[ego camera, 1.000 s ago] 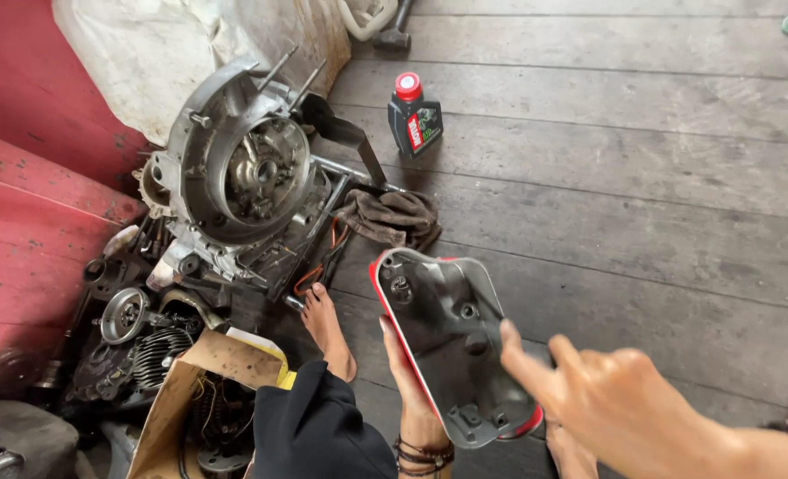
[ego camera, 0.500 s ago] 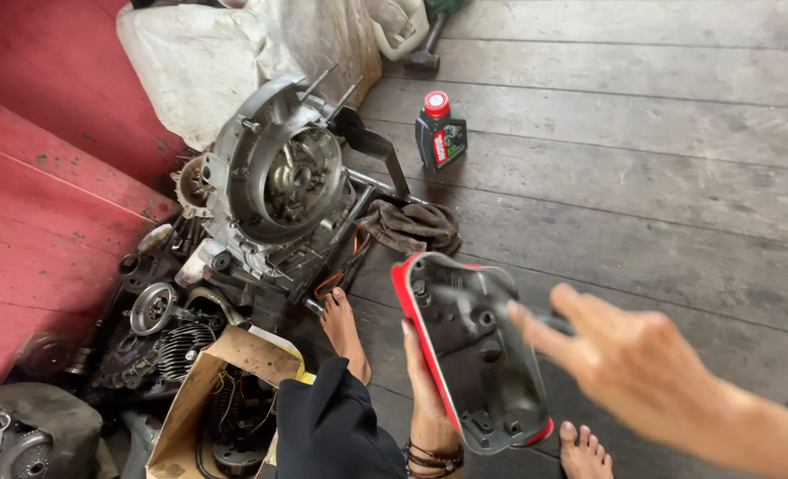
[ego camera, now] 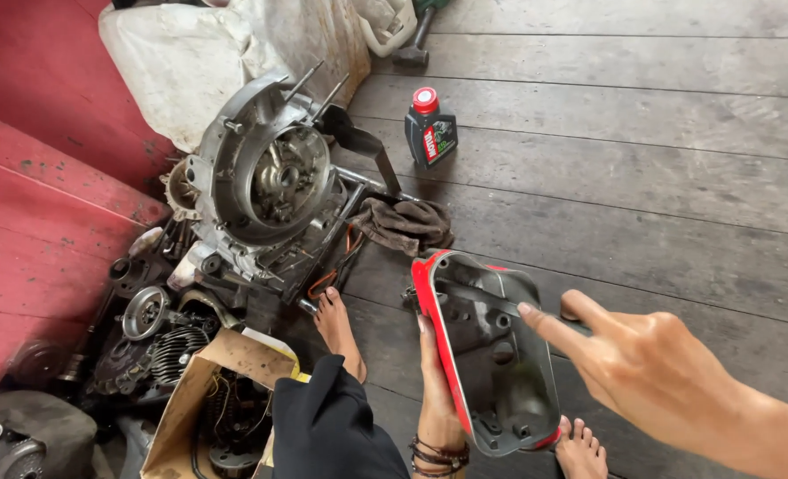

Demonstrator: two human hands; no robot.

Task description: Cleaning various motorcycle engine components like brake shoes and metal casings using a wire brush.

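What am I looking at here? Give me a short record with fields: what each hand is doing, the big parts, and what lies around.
left hand: holds the cover by its edge, wrist with dark bracelets
right hand: index finger points at the rim of the cover
cover: grey, hollow side up, red edge
engine case: metal, tilted, round opening showing
oil bottle: black, red cap, upright on the plank floor
rag: dark, beside the engine case
cardboard box: open, wires inside
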